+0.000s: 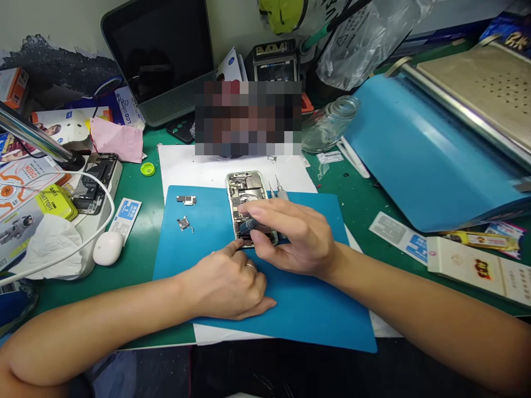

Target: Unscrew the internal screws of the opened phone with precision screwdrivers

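Observation:
An opened smartphone (244,193) lies on the blue mat (199,276), its inner parts bare. My right hand (296,235) is above its lower half, thumb and fingers closed round the dark grip of a small screwdriver (248,225); the working end is hard to make out. My left hand (234,282) presses its index fingertip on the phone's bottom edge, with the other fingers curled in. Right of the phone, pointed metal tips (280,185) of tools show, partly behind my right hand. Small metal shield plates (186,200) and a little bracket piece (183,223) lie on the mat's left.
A glass jar (332,121) lies tilted behind the mat, near white tweezers (352,157). Another opened phone (95,182), a white earbud case (108,247) and a cable are at left. A tablet-like screen (160,55) stands behind; a machine (477,99) fills the right.

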### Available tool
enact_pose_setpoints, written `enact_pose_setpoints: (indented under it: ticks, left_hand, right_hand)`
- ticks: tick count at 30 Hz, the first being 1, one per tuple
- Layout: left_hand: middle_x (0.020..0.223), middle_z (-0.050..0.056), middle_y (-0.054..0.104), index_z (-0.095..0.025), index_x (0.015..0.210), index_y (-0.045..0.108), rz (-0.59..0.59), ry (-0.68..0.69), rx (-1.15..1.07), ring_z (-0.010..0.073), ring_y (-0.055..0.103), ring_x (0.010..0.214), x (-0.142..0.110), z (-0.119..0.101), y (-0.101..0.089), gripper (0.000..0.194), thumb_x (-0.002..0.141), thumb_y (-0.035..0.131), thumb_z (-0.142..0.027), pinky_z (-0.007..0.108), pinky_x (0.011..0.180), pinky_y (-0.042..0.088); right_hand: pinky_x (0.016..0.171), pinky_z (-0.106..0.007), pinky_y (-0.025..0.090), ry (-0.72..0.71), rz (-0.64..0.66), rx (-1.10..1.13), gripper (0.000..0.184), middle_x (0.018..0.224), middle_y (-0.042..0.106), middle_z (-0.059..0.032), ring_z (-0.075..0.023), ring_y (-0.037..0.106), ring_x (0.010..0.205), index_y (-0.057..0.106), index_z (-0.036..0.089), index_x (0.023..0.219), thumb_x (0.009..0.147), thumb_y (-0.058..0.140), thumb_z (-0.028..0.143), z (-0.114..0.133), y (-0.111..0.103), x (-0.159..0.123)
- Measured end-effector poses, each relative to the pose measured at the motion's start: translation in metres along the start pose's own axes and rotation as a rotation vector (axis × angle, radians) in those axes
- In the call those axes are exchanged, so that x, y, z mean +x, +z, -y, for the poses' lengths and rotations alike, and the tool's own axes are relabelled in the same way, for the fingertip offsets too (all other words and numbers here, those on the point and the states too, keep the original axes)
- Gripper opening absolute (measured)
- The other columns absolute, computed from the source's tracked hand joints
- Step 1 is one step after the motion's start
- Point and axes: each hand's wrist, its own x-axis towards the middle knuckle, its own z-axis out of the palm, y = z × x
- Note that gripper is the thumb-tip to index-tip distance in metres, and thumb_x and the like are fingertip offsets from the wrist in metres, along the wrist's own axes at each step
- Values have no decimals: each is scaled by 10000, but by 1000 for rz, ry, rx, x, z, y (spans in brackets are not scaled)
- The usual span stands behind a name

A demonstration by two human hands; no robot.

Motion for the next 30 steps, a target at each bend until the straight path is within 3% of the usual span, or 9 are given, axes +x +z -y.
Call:
enact_pose_setpoints:
  ticks: [4, 9, 14, 20, 25, 30]
  left_hand:
    - [554, 26, 609, -196, 618, 603, 8, -9, 3, 201, 599, 538, 1, 1, -1, 472, 953, 577, -527, 368, 805, 549]
    - [560, 26, 612, -197, 624, 609, 14, -7, 5, 207, 614, 552, 1, 2, -2, 474, 956, 573, -533, 383, 849, 551]
    - [558, 25, 607, -193, 628, 614, 11, -8, -1, 207, 602, 541, 0, 1, -1, 467, 956, 576, -523, 372, 782, 550]
    - [561, 23, 610, -193, 638, 618, -2, -6, -7, 210, 617, 554, 0, 2, 1, 471, 971, 551, -519, 398, 893, 547]
    - [571, 30, 615, -192, 643, 611, 12, -3, -7, 207, 612, 552, 1, 1, -1, 474, 983, 532, -512, 382, 819, 548]
    - [565, 24, 612, -193, 648, 606, 17, -1, -7, 203, 623, 563, 0, 1, -2, 473, 994, 516, -503, 394, 887, 538]
  right_hand:
    - [707, -348, 691, -9, 2, 8, 510, 1039, 789, -129, -235, 786, 935, 474, 167, 1379, 915, 687, 158, -1, 0, 0]
    - [756, -339, 693, 29, 6, -1, 538, 1066, 787, -118, -226, 784, 981, 469, 173, 1409, 902, 614, 63, -2, 0, 0]
    - [777, -359, 696, 11, 40, 22, 566, 1093, 776, -141, -241, 771, 1026, 441, 163, 1422, 915, 692, 152, -3, 0, -1]
    - [846, -380, 686, 54, 48, 65, 610, 1159, 755, -168, -251, 761, 1072, 435, 131, 1436, 869, 628, 11, -3, 0, -4]
    - [818, -383, 690, 70, 53, 86, 645, 1157, 759, -138, -257, 765, 1064, 406, 177, 1463, 899, 718, 153, -3, 2, -7]
    - [840, -377, 681, 98, 55, 125, 669, 1232, 736, -159, -251, 762, 1073, 389, 157, 1491, 876, 618, 29, -2, 3, -8]
